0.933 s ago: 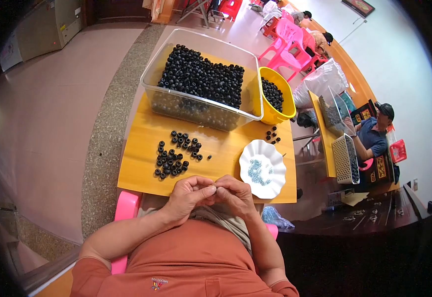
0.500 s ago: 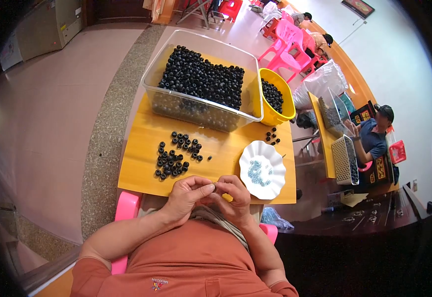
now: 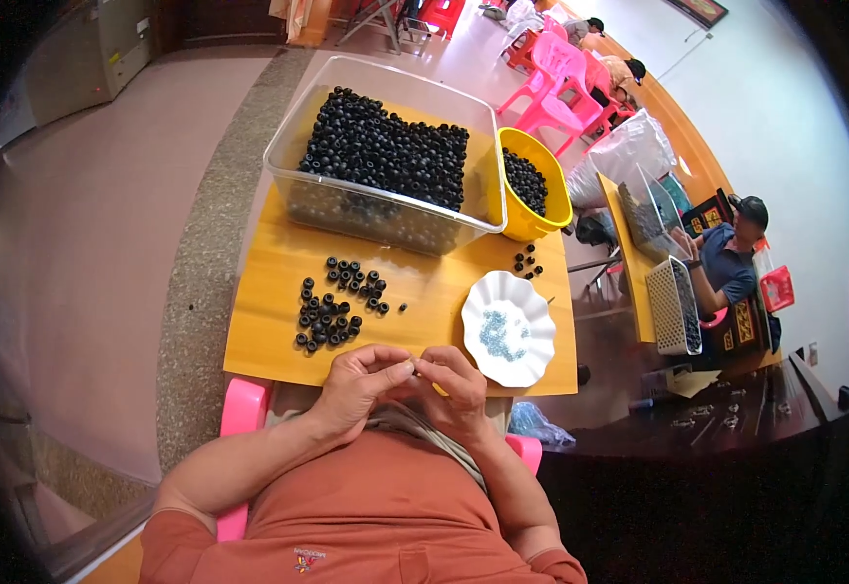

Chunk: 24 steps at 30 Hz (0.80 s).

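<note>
Close together at the table's near edge, my left hand (image 3: 361,392) and my right hand (image 3: 456,391) meet at the fingertips. Both are closed in a pinch. Whatever sits between the fingers is too small and covered to name. Beyond my left hand lies a loose group of black, bead-like rings (image 3: 323,319), several with holes showing. A white scalloped plate (image 3: 537,336) stands just past my right hand, with tiny pale blue pieces (image 3: 502,336) spread on it.
A clear plastic bin (image 3: 386,219) full of black beads stands at the table's far side. Beside it is a yellow bucket (image 3: 532,226) of beads, with a few loose beads (image 3: 528,261) in front. Another person (image 3: 733,255) sits at a table to the right, near a white basket (image 3: 675,307).
The whole view has shifted slightly, moving the table contents a little left and up. My fingertips stay pinched together; the dark spot seen between them earlier is now hidden.
</note>
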Available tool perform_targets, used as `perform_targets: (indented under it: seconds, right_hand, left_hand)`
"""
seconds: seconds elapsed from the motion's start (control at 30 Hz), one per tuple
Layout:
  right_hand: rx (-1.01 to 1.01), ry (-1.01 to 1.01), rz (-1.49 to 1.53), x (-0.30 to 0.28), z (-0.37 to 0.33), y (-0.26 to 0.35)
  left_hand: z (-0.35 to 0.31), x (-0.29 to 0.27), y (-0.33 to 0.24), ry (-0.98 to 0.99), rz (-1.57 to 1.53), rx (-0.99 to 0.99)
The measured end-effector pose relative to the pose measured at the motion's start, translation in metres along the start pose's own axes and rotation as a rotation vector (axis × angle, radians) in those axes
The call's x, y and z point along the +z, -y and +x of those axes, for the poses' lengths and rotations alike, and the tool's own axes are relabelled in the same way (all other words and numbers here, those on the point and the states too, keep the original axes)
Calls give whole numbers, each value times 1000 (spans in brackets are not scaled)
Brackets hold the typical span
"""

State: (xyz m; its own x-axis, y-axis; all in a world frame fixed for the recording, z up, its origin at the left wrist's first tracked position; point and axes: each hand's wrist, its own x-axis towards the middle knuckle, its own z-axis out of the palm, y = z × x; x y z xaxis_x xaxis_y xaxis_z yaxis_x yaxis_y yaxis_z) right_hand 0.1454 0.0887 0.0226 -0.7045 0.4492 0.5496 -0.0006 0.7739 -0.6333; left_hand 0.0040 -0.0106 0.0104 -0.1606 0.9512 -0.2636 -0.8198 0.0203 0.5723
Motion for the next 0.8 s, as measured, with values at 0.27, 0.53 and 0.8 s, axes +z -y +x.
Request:
perform_targets:
  seconds: [0.27, 0.53, 0.8]
  right_hand:
    - [56, -52, -150, -28, 7, 1]
    - [328, -3, -560, -116, -1, -67]
    - [320, 271, -812, -126, 16, -74]
  left_hand:
    - [1, -6, 4, -36, 29, -10]
    - [1, -2, 3, -32, 82, -13]
    - [0, -1, 2, -67, 108, -21]
